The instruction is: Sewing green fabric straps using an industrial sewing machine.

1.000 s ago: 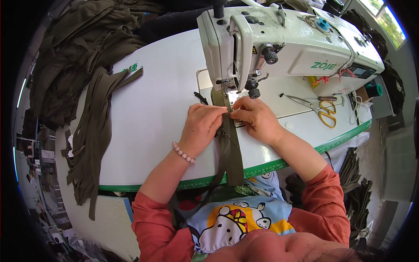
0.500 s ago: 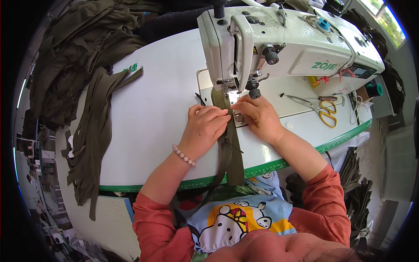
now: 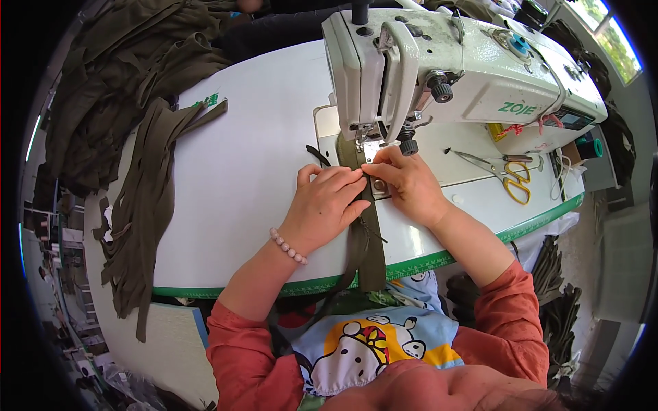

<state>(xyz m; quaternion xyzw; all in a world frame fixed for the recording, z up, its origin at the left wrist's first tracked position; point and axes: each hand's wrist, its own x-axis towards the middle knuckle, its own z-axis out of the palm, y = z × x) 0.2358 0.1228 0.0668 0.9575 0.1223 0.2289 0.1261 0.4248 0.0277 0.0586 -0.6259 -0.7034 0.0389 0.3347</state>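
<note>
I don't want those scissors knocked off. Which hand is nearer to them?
Right. The right hand is just left of the scissors; the left hand is farther left, on the cloth strip.

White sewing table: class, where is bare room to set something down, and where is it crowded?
Bare: the tabletop between fabric strips and left hand; a small patch between right hand and scissors. Crowded: around the olive strip, where both hands gather by the sewing machine.

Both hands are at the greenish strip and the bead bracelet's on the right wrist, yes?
No, the head view shows the bead bracelet on the left wrist. The left hand and right hand are at the greenish strip.
</note>
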